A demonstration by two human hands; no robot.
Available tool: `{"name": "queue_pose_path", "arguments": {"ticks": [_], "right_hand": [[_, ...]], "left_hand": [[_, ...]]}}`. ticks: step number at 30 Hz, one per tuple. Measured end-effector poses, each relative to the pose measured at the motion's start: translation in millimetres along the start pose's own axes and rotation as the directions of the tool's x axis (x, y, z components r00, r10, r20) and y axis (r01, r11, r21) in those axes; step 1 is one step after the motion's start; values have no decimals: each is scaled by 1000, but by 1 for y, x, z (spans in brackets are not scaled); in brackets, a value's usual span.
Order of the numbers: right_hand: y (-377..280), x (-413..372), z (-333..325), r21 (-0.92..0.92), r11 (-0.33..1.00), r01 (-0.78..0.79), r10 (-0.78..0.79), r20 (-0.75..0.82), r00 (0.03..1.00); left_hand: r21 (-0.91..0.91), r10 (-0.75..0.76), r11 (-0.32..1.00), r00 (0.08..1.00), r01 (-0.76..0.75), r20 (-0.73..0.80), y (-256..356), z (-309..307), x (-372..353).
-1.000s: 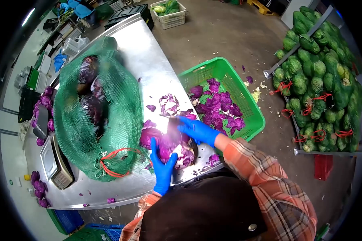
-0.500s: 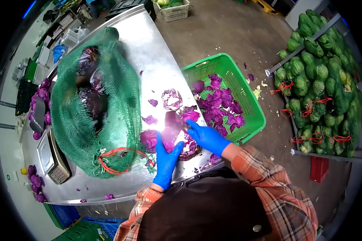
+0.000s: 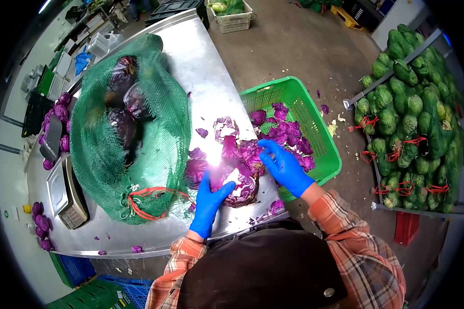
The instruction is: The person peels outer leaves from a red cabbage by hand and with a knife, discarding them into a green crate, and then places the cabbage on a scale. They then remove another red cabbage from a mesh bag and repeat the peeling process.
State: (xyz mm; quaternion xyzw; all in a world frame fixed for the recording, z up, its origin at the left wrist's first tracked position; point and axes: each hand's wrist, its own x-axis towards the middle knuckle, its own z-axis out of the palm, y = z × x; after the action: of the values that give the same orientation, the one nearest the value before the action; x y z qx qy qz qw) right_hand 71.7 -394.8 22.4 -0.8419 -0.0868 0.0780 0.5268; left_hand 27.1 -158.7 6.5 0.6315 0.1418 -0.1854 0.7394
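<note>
Steel table: near edge close to the work, a strip of metal running on between the mesh bag and the right edge. Red cabbage lies between the left hand, spread against it, and the right hand, just beside it, fingers bent (I cannot tell from here whether they pinch a leaf). Leaf scraps dot the surface; a green crate stands alongside.
</note>
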Motion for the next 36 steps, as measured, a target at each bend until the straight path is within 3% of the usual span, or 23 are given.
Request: {"name": "queue_pose_path", "arguments": {"ticks": [3, 6, 7, 10, 11, 14, 16, 17, 18, 19, 23, 29, 32, 33, 34, 36], "right_hand": [[-43, 2, 3, -200, 977, -77, 138, 312, 940], [-4, 14, 33, -306, 933, 187, -80, 331, 940], [6, 20, 35, -181, 973, 146, -72, 361, 930], [17, 36, 41, -104, 990, 93, -48, 370, 928], [32, 43, 49, -116, 982, 148, -100, 346, 933], [-1, 52, 9, 56, 930, -364, 304, 444, 843], [-53, 34, -6, -73, 899, -432, 415, 458, 787], [-27, 29, 4, -49, 985, -164, 171, 343, 924], [1, 20, 13, -57, 992, 113, -98, 221, 970], [-9, 11, 5, -85, 985, 151, -138, 137, 981], [-24, -21, -32, -421, 906, 41, 105, 318, 942], [1, -20, -25, -447, 895, -19, 179, 321, 930], [38, -13, -12, -360, 933, 19, 101, 312, 945], [38, -9, -9, -70, 889, -452, 449, 316, 836], [24, 0, -23, 50, 820, -570, 538, 270, 798], [43, 9, -32, 36, 818, -574, 563, 154, 812]], "left_hand": [[50, -34, 998, 999, 34, 10, 16, 11, -1], [287, 85, 953, 995, -94, 42, -2, 7, 10], [199, 112, 973, 992, -120, 50, -6, 9, 9], [129, 32, 991, 999, -35, 23, -1, 7, 14], [86, -10, 996, 999, 7, 33, 6, 7, 15], [135, 45, 989, 992, -60, 116, 4, -2, 11], [130, 37, 991, 998, -44, 56, 5, 0, 9], [98, 27, 995, 999, -31, 45, 10, 3, 9], [68, 12, 998, 999, -15, 35, 14, 6, 9], [53, -15, 999, 999, 13, 41, 15, 8, 9], [76, -7, 997, 1000, 4, 29, 10, 7, 14], [95, 13, 995, 1000, -14, 13, 5, 7, 14], [85, 2, 996, 1000, -3, 9, -7, -1, 22], [50, -28, 998, 999, 26, 44, 4, 2, 17], [77, -7, 997, 998, 2, 66, 3, 2, 14], [132, 41, 990, 994, -54, 103, 3, -1, 6]]}}
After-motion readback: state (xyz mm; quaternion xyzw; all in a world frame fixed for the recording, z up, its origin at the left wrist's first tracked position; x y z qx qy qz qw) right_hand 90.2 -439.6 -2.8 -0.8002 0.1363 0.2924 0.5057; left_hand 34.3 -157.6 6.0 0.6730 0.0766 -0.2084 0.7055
